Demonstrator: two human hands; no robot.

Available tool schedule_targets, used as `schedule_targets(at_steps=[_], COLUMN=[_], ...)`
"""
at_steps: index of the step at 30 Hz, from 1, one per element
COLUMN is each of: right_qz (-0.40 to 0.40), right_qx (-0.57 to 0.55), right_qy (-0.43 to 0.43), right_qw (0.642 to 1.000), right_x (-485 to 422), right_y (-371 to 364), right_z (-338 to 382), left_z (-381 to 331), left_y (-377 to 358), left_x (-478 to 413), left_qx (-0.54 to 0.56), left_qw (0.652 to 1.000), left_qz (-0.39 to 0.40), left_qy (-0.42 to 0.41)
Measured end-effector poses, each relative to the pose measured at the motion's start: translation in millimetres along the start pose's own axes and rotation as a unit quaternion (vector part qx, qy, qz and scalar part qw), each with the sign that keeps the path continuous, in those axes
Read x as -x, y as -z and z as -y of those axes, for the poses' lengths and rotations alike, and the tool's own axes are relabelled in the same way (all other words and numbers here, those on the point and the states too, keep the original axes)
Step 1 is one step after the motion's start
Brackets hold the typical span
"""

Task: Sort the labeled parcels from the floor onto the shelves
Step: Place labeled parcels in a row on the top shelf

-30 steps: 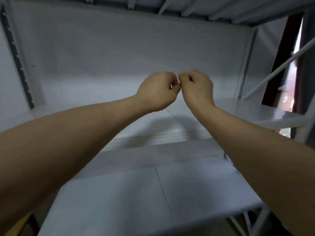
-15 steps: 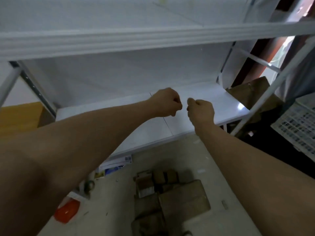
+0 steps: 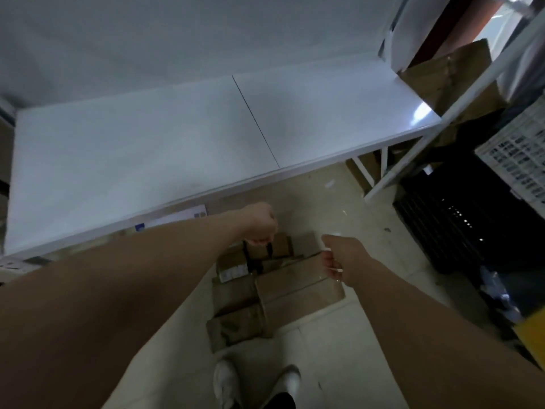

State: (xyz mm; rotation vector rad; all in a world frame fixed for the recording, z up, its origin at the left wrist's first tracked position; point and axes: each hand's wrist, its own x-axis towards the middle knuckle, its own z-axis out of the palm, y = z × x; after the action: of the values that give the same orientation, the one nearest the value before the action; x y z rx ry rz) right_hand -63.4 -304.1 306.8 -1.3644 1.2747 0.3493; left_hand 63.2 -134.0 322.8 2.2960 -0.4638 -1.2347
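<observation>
Pale floor (image 3: 339,349), brown parcels (image 3: 295,290); left hand (image 3: 261,224), right hand (image 3: 342,258) curled above.

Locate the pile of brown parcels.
Head view, centre: the pile of brown parcels lies on the floor between the white shelf and the person's white shoes.

A plain white wall (image 3: 147,39) fills the top of the frame. Below it a wide white shelf board (image 3: 132,149) runs from the left edge toward the upper right, a thin dark seam (image 3: 256,119) dividing it into two panels. A patch of glare (image 3: 421,112) sits on its right end. White metal uprights (image 3: 413,154) slant down at the right. Behind them lie a brown cardboard box (image 3: 442,75) and a dark red-brown frame (image 3: 442,31) beside a bright opening (image 3: 498,19). The floor (image 3: 339,349) is pale cream tile. At the right edge a white perforated crate (image 3: 519,160) rests over a black crate (image 3: 460,225).
</observation>
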Motion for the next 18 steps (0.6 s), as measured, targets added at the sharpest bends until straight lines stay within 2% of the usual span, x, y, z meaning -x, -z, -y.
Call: schedule_targets(at_steps=[4,10,13,18], right_qz=[-0.008,-0.017,-0.022,-0.094], right_qx=[0.01,0.072,0.122,0.221], right_qy=[-0.016,0.021,0.028,0.026], right_qw=[1.0,0.997,0.992,0.97], right_x=[-64.7,-190.1,-249.4,-336.1], right_y=[6.1,-11.5,-18.6,-27.5], right_z=[-25.2,-60.3,-78.1,-103.3], left_z=[47.5,124.1,155.8,193.3], left_y=[-42.7,-103.1,-138.9,-187.4], left_x=[-55.4,-145.3,-186.9,-247.9], left_qx=[0.002,0.077,0.069,0.095], left_qw=[0.996,0.981,0.975,0.962], left_qz=[0.031,0.013,0.024,0.071], left_qy=[0.085,0.177,0.208,0.245])
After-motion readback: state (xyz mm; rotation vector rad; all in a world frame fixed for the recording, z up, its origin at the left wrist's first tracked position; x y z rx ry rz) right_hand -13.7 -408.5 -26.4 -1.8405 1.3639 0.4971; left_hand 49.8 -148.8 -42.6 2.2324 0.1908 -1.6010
